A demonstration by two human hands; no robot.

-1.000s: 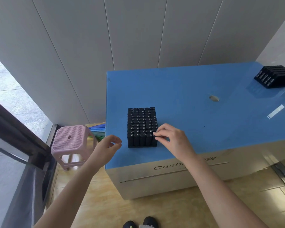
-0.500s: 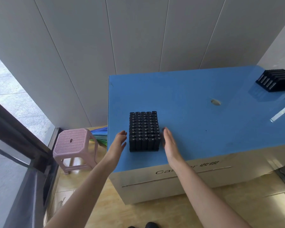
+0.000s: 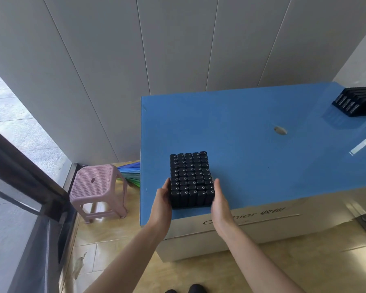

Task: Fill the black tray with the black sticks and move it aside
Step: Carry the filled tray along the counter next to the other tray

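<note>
A block of upright black sticks stands packed in rows near the front left corner of the blue table top. The black tray under them is hidden by the sticks. My left hand lies flat against the block's left side. On the opposite side my right hand presses flat against it. Both hands have straight fingers, and the block sits between the palms on the table.
A stack of black trays sits at the table's far right corner. A round hole and a pale strip mark the top. A pink stool and a folded colourful umbrella stand left of the table.
My right hand left the tops of the front sticks. Both hands closed in from either side and now press the block's left and right faces.
</note>
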